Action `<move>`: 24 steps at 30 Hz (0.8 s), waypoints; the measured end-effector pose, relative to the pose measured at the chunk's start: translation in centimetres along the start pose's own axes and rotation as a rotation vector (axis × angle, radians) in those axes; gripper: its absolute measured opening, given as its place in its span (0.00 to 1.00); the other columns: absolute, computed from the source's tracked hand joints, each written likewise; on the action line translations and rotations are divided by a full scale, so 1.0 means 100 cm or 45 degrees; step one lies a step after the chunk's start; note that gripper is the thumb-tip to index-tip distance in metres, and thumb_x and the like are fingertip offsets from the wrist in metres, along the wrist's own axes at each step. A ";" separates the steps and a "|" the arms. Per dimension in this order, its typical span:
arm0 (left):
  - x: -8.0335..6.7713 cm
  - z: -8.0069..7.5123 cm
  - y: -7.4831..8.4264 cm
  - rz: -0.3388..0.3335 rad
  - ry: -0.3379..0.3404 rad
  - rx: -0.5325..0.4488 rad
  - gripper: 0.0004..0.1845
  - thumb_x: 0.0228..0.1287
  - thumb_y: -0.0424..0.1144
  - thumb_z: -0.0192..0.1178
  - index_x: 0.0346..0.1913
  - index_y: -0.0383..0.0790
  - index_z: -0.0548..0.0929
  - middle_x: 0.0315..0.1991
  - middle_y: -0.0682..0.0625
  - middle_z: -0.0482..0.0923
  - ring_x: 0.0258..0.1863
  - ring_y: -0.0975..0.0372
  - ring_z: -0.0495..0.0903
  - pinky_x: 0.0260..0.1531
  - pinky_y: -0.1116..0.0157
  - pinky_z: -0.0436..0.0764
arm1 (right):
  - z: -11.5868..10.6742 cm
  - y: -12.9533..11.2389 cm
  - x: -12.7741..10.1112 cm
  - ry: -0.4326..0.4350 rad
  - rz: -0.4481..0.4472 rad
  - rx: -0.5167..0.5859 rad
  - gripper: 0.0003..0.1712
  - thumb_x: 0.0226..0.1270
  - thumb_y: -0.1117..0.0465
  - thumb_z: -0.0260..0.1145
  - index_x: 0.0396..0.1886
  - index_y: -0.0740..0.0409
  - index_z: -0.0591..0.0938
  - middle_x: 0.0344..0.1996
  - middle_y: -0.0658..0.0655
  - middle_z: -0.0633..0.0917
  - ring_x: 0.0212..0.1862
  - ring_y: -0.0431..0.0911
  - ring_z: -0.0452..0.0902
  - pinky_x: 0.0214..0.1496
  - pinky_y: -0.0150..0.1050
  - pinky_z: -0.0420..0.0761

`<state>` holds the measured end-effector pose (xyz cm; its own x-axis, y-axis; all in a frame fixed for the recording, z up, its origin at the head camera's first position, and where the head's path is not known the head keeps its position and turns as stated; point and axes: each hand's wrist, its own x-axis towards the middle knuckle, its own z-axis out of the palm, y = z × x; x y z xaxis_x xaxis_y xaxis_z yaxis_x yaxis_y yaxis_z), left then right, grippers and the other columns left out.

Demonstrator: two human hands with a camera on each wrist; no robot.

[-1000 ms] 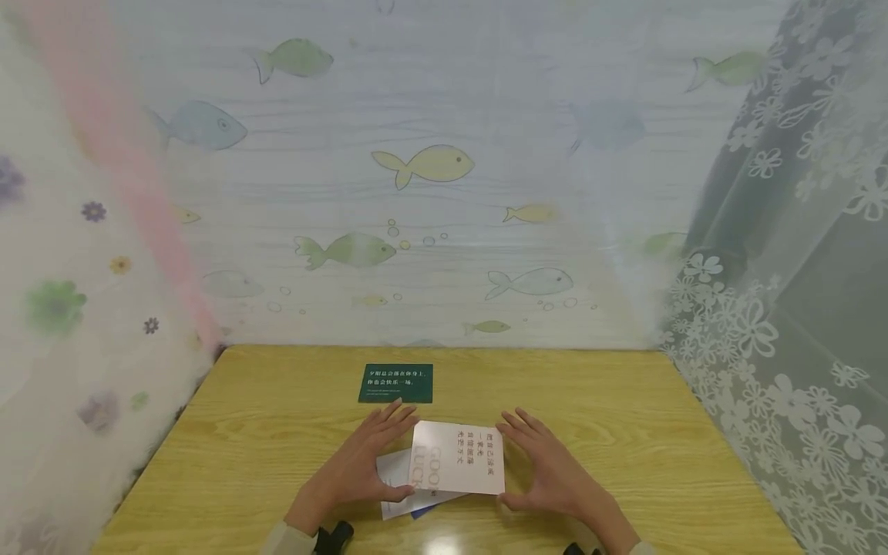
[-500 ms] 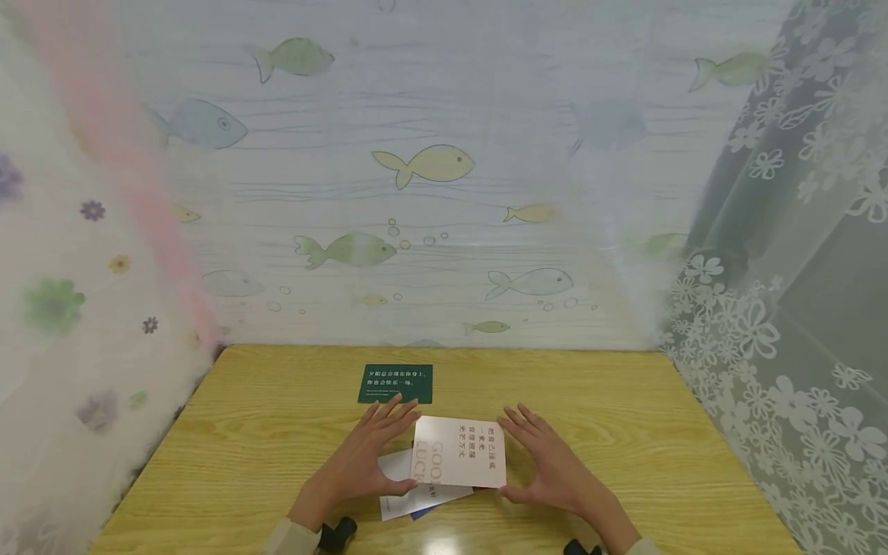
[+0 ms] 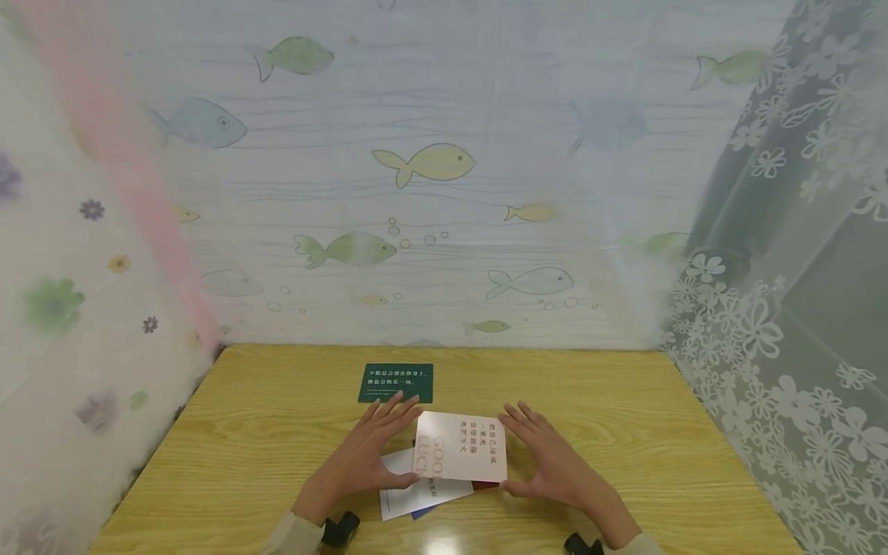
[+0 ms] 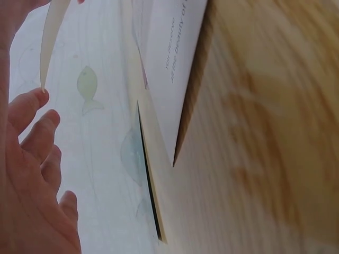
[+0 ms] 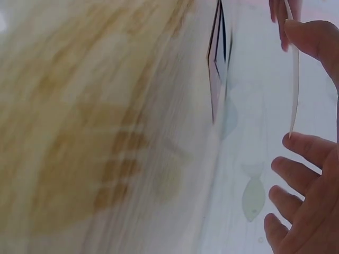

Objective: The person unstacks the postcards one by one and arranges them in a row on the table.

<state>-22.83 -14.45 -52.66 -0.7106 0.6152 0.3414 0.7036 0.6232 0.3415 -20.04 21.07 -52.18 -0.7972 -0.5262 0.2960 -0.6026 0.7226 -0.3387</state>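
A pale pink card (image 3: 461, 447) with brown lettering, including "GOO" and "LUCK", is held above the table by both hands. My left hand (image 3: 357, 462) grips its left edge between thumb and index finger. The right hand (image 3: 555, 466) does the same at the opposite edge, the other fingers spread. In the right wrist view the card (image 5: 295, 79) appears edge-on and slightly bowed, apart from the tabletop. Below it lies a white card (image 3: 398, 501) with print, over a blue-edged card (image 3: 422, 512). A red strip (image 3: 486, 486) shows beside them, mostly hidden.
A dark green card (image 3: 395, 378) with white writing lies farther back on the wood-grain table (image 3: 590, 385). Behind the table hangs a fish-patterned curtain (image 3: 444, 293); a lace flower curtain (image 3: 756, 331) is at the right.
Both hands have raised the pink card slightly, and it has shifted up in the head view. More of the white card and the red strip beneath it shows.
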 end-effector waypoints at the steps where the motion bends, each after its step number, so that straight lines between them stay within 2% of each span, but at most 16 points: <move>1: 0.001 0.000 0.000 0.006 0.003 0.003 0.54 0.50 0.62 0.75 0.78 0.44 0.65 0.78 0.48 0.62 0.78 0.44 0.57 0.73 0.34 0.59 | 0.000 0.001 0.000 -0.003 0.001 0.001 0.61 0.43 0.42 0.84 0.76 0.59 0.69 0.76 0.59 0.67 0.78 0.61 0.57 0.76 0.60 0.62; 11: 0.005 0.002 -0.004 0.000 -0.002 0.006 0.52 0.52 0.62 0.73 0.77 0.42 0.66 0.77 0.45 0.63 0.78 0.42 0.57 0.73 0.34 0.58 | -0.001 0.009 0.007 -0.025 -0.009 0.028 0.59 0.46 0.42 0.83 0.76 0.58 0.68 0.76 0.61 0.67 0.78 0.63 0.56 0.75 0.64 0.62; 24: 0.012 0.003 -0.007 -0.040 -0.034 0.024 0.52 0.53 0.63 0.72 0.78 0.45 0.65 0.79 0.48 0.61 0.79 0.45 0.55 0.74 0.36 0.57 | -0.003 0.015 0.012 -0.073 0.064 0.123 0.58 0.48 0.44 0.82 0.77 0.56 0.67 0.77 0.62 0.65 0.80 0.63 0.52 0.74 0.68 0.62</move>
<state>-24.15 -14.01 -52.81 -0.7326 0.6076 0.3067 0.6807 0.6513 0.3354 -21.86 21.62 -52.08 -0.8257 -0.5169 0.2258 -0.5600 0.7037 -0.4373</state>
